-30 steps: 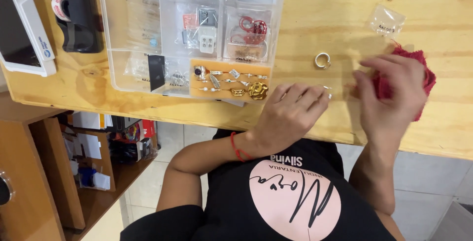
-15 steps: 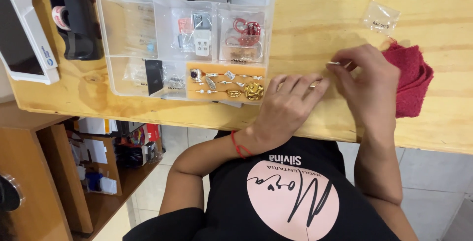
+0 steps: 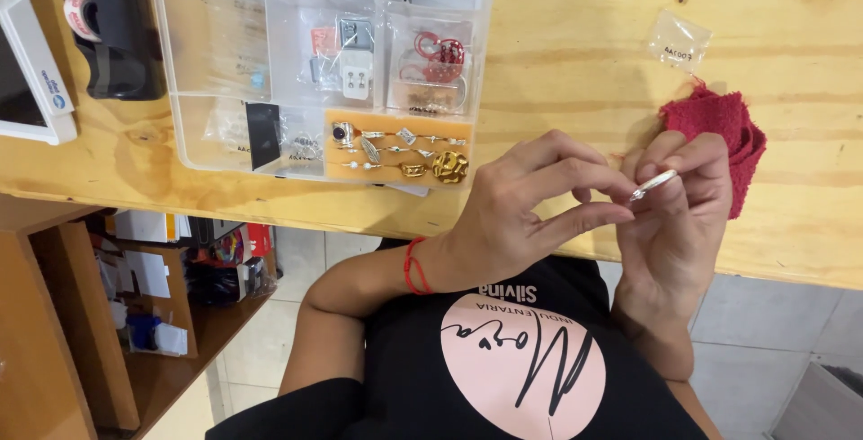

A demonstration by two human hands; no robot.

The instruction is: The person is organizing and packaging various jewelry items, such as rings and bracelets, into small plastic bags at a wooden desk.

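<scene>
My left hand point(image 3: 521, 215), with a red string bracelet at the wrist, and my right hand point(image 3: 679, 220) meet above the near edge of the wooden table point(image 3: 575, 62). Between their fingertips is a thin silver ring point(image 3: 653, 184): the right thumb and forefinger pinch it, and the left fingertips touch its other end. A crumpled red cloth point(image 3: 724, 130) lies on the table just behind my right hand, partly hidden by the fingers.
A clear plastic organiser box point(image 3: 225, 62) with small jewellery bags sits at the back left, with an orange pad of rings point(image 3: 395, 148) in its near corner. A small plastic bag point(image 3: 680, 43), a black tape dispenser point(image 3: 108, 26) and a white device point(image 3: 27, 89) lie around. Shelves point(image 3: 162, 314) stand below left.
The ring that lay on the table is now held up between both hands. My right hand has let go of the red cloth, and both hands have come together near the table's edge.
</scene>
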